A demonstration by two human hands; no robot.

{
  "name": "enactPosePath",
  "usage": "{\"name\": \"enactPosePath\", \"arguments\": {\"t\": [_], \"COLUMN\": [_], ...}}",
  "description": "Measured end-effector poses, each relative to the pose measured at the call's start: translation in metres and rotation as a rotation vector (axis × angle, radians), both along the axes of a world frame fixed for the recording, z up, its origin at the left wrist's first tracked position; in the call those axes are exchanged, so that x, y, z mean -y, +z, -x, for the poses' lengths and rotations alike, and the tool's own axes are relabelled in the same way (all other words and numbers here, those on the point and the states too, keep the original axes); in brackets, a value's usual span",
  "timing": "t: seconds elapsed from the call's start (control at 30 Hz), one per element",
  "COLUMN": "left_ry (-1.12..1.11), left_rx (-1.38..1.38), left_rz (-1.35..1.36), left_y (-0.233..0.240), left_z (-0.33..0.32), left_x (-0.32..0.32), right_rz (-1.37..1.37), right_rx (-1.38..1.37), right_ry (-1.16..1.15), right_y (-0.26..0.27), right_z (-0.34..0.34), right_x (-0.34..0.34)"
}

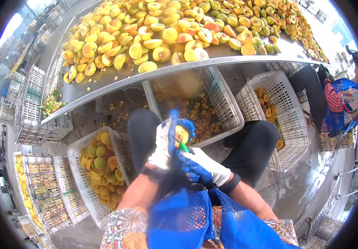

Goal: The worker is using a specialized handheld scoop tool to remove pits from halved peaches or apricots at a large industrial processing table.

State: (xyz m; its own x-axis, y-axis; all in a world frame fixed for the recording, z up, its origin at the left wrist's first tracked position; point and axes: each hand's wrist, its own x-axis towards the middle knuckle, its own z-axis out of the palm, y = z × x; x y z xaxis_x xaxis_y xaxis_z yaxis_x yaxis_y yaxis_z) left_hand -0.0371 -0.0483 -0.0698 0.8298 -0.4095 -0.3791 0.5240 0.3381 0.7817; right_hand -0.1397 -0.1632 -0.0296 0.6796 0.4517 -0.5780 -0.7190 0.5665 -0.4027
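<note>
My left hand (166, 141), in a white knit glove with a blue coated palm, cups a yellow peach half (182, 133) with its cut face towards my right side. My right hand (202, 166), gloved the same way, grips a small tool by its green handle (183, 147). The tool's metal tip meets the cut face near the pit hollow; its exact shape is too small to tell. Both hands are close together above my lap, in front of a white plastic crate (228, 124) with pits and scraps (200, 115) inside.
A metal-edged table (172, 69) ahead bears a heap of peach halves (154, 37). At my left stands a crate (84, 183) of peaches (102, 168); at my right, another crate (294, 124) holds pitted halves (266, 105). A co-worker (338, 96) sits at the far right.
</note>
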Motion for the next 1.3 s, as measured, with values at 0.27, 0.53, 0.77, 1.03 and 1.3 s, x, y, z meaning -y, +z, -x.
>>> {"name": "enactPosePath", "arguments": {"t": [0.27, 0.53, 0.77, 1.03, 1.3], "left_ry": [-0.359, -0.423, -0.174, -0.161, -0.171], "left_rx": [0.131, 0.034, -0.062, -0.022, -0.112], "left_rz": [-0.218, -0.125, 0.061, -0.040, 0.058], "left_y": [0.006, 0.000, 0.011, 0.001, -0.002], "left_z": [-0.018, -0.026, -0.014, -0.018, -0.021], "left_x": [-0.006, -0.007, -0.005, -0.003, -0.003], "right_rz": [-0.191, -0.567, -0.415, 0.314, -0.269], "right_rx": [-0.090, -0.068, -0.010, 0.183, -0.080], "right_ry": [0.015, -0.062, -0.011, 0.008, -0.058], "right_y": [-0.010, -0.021, -0.013, 0.005, -0.003], "right_z": [-0.001, 0.003, -0.003, -0.002, -0.005], "right_x": [0.005, 0.010, 0.011, 0.010, 0.007]}}
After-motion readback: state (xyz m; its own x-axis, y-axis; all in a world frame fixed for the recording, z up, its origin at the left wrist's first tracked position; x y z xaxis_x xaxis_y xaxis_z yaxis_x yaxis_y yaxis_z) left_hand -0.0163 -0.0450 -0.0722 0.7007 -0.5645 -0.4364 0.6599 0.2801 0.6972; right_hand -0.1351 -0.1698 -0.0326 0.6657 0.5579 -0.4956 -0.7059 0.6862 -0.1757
